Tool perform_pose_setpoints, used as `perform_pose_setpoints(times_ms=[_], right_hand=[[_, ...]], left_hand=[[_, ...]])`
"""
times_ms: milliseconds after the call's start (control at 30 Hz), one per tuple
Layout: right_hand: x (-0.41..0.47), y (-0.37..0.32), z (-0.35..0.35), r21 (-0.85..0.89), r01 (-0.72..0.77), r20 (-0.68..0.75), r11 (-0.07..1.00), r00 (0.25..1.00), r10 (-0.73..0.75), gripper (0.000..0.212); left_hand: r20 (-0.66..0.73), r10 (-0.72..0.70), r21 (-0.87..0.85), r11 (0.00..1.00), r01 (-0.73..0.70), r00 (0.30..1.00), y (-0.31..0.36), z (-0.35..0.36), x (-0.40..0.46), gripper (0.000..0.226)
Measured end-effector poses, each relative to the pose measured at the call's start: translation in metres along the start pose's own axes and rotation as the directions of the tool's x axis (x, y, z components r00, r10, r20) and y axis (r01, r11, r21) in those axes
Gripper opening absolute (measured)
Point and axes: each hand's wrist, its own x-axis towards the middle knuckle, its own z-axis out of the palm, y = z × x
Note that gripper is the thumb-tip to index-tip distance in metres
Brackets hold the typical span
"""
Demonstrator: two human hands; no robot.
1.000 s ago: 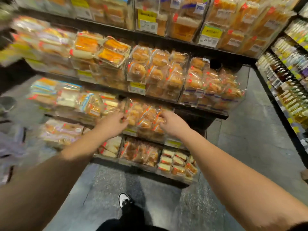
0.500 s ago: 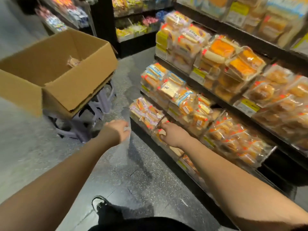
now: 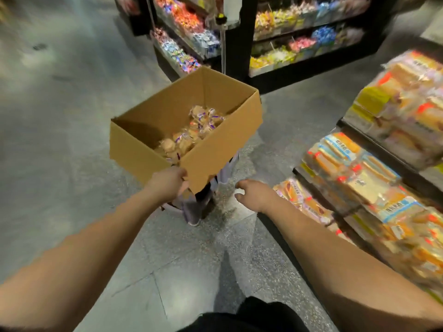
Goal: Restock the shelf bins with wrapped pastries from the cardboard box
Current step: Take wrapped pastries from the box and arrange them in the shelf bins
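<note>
Seemingly left hand (image 3: 169, 182) grips cardboard box (image 3: 223, 149) corner.

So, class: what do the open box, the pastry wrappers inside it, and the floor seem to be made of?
Box: brown corrugated cardboard, matte, with folded creases and raw edges. Pastry wrappers: probably thin clear plastic film, glossy, pastries showing through. Floor: looks like grey speckled stone or terrazzo tile, slightly shiny, with visible joints.

Shelf bins (image 3: 374, 178): motion-blurred, cut off at the right edge, labels unreadable. Left hand (image 3: 167, 183): fingertips hidden behind the cardboard box (image 3: 215, 149) corner. Stool (image 3: 191, 207) under box: mostly concealed.
</note>
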Motion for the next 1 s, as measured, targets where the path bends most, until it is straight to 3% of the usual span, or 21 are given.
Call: perform_pose_setpoints(times_ms=[200,400,700,833,900,1000], right_hand=[[0.106,-0.014,-0.035,0.016,0.027,0.021,1.000,0.999,-0.027,0.039],[0.238,-0.014,-0.081,0.059,0.062,-0.038,0.996,0.997,-0.060,0.031],[0.386,-0.024,-0.114,-0.052,0.041,0.201,0.998,0.979,-0.030,0.027],[0.431,-0.031,-0.099,-0.021,-0.035,0.340,0.999,0.939,0.040,0.031],[0.450,-0.035,-0.087,-0.013,-0.089,0.379,0.996,0.921,0.087,0.022],[0.472,-0.042,-0.066,0.092,-0.277,0.419,0.956,0.882,0.215,0.021]], left_hand=[[-0.004,-0.101,-0.159,0.982,0.099,0.995,-0.050,-0.026,0.091,0.022],[0.025,-0.216,-0.211,0.953,0.216,0.976,-0.099,-0.044,0.202,0.020],[0.237,-0.397,-0.219,0.867,0.447,0.887,-0.161,-0.050,0.316,0.026],[0.330,-0.443,-0.183,0.836,0.517,0.833,-0.185,-0.038,0.349,0.027],[0.385,-0.446,-0.136,0.838,0.528,0.808,-0.195,-0.029,0.364,0.028],[0.454,-0.424,-0.037,0.870,0.492,0.784,-0.208,-0.017,0.386,0.032]])
